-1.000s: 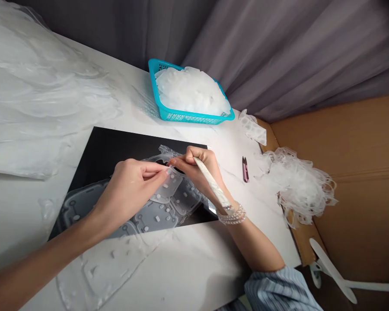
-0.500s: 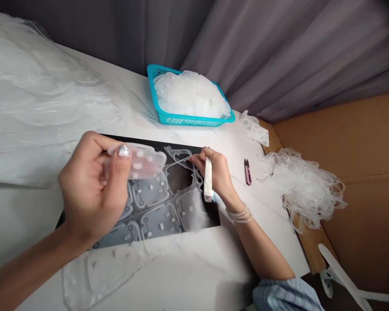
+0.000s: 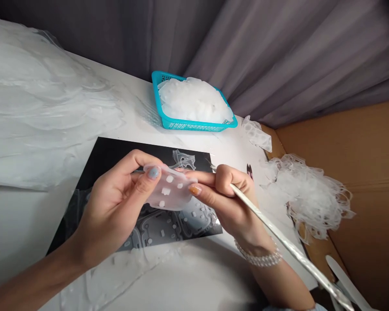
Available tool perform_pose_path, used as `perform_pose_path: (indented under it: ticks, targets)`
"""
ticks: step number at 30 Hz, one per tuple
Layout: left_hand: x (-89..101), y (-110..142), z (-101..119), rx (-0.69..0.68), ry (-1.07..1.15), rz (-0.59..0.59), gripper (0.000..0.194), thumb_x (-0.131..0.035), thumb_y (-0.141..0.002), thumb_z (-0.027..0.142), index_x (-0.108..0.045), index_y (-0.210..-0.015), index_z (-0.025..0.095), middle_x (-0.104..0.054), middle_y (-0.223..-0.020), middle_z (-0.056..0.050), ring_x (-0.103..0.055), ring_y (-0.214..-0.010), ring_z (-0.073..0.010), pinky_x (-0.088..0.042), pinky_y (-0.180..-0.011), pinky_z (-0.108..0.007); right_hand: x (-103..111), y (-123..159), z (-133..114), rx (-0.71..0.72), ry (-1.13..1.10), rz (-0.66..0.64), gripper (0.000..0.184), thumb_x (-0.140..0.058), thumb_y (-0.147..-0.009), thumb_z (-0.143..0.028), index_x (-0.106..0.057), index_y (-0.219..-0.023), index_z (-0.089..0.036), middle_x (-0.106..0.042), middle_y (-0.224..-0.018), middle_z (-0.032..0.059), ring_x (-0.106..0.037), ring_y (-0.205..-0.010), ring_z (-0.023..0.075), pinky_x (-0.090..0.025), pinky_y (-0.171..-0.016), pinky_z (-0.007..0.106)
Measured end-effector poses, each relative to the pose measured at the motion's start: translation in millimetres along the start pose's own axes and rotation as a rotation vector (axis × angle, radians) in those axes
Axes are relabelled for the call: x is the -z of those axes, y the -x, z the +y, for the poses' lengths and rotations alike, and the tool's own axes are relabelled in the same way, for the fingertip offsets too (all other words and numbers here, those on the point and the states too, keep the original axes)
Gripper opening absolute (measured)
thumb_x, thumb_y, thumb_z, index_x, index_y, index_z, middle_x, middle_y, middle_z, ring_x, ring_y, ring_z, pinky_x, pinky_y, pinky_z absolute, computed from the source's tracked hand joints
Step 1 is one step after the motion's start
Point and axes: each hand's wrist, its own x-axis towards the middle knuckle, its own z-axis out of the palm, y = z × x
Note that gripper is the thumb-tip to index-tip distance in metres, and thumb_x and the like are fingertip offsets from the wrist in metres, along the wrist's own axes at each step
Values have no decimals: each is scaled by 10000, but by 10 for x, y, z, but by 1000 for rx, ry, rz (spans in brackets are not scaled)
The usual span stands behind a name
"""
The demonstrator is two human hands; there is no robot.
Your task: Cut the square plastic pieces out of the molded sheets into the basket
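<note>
My left hand point(image 3: 115, 207) pinches a flat translucent piece point(image 3: 173, 201), rubbery-looking and dotted with white nubs, between thumb and fingers. My right hand point(image 3: 235, 201) grips the piece's right edge with thumb and forefinger. Tucked in the same hand is a slim tool with a pearly white handle point(image 3: 278, 233); its thin tip points away, past the knuckles. Below both hands, a translucent sheet of moulded pieces point(image 3: 162, 229) lies on a black board point(image 3: 116, 149), partly hidden. A crumpled clear strip point(image 3: 184, 160) of its edge shows just beyond my fingers.
Behind the board stands a turquoise basket point(image 3: 197, 125) heaped with translucent pieces. Stacked sheets point(image 3: 45, 108) fill the left side. To the right are thread snips point(image 3: 249, 171), partly hidden by my hand, a tangle of scraps point(image 3: 314, 196) and a cardboard wall point(image 3: 359, 147).
The piece has come out of the sheet, leaving a gap, and was lifted in my left hand. My right hand has left the sheet's edge strip and moved in to grip the piece.
</note>
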Motion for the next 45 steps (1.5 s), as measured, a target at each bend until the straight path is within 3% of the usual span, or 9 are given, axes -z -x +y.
perform_pose_path:
  ticks: [8, 20, 24, 28, 33, 36, 38, 41, 45]
  targets:
    - [20, 13, -1, 29, 57, -10, 142, -597, -940, 420, -650, -921, 289, -682, -735, 45, -678, -687, -105, -572, -614, -154, 6, 10, 1, -36, -115, 54, 465, -722, -833, -142, -323, -619, -245, -792, -975, 27, -760, -907, 275, -612, -870, 474]
    - [-55, -41, 69, 332, 372, -25, 173, -698, -863, 399, -645, -902, 239, -685, -806, 13, -627, -629, -101, -537, -519, -166, 49, -73, -40, -261, -406, 61, 520, -720, -806, -37, -301, -549, -204, -696, -691, -4, -609, -616, 88, -519, -672, 219]
    - [-49, -53, 82, 325, 461, -56, 108, -655, -886, 300, -686, -938, 211, -710, -854, -8, -655, -713, -104, -564, -604, -165, 66, -97, -13, -278, -429, 82, 504, -724, -799, -38, -322, -542, -200, -696, -705, 5, -622, -646, 96, -519, -649, 210]
    - [-18, -37, 71, 257, 529, -133, 221, -587, -844, 146, -726, -1014, 171, -740, -1039, -52, -690, -841, -134, -590, -733, -206, 123, -120, 6, -294, -419, 133, 507, -744, -786, -63, -326, -533, -201, -690, -690, 8, -648, -694, 125, -525, -619, 218]
    - [5, 7, 56, 240, 307, -197, 247, -600, -916, 217, -740, -1120, 221, -758, -1106, -56, -716, -924, -180, -604, -766, -252, 179, -114, 10, -289, -382, 142, 480, -734, -786, -62, -340, -551, -202, -705, -711, -3, -650, -693, 124, -518, -640, 233]
    - [8, 10, 46, 100, 14, -148, 252, -595, -929, 225, -751, -1120, 276, -780, -1078, -20, -730, -973, -189, -609, -838, -281, 194, -99, 16, -214, -294, 142, 461, -720, -771, -15, -353, -566, -204, -745, -786, 3, -678, -855, 146, -514, -771, 259]
    - [14, -8, 29, -109, -232, -71, 252, -599, -913, 177, -773, -1053, 293, -769, -1138, 8, -702, -1087, -186, -574, -958, -297, 200, -95, 23, -149, -232, 146, 463, -712, -764, 8, -353, -565, -206, -750, -788, -6, -666, -924, 151, -499, -821, 271]
    - [36, -48, -16, -449, -510, 37, 283, -593, -887, 104, -781, -993, 288, -674, -1337, 20, -583, -1281, -201, -493, -1087, -364, 206, -95, 30, -101, -195, 135, 467, -693, -774, 20, -341, -566, -205, -741, -760, -26, -645, -855, 136, -489, -783, 272]
    - [65, -80, -67, -665, -663, 98, 336, -606, -866, 44, -777, -993, 303, -592, -1439, 19, -549, -1279, -214, -518, -1024, -399, 215, -94, 26, -94, -196, 124, 474, -686, -785, 20, -324, -575, -204, -740, -760, -35, -637, -807, 125, -483, -765, 269]
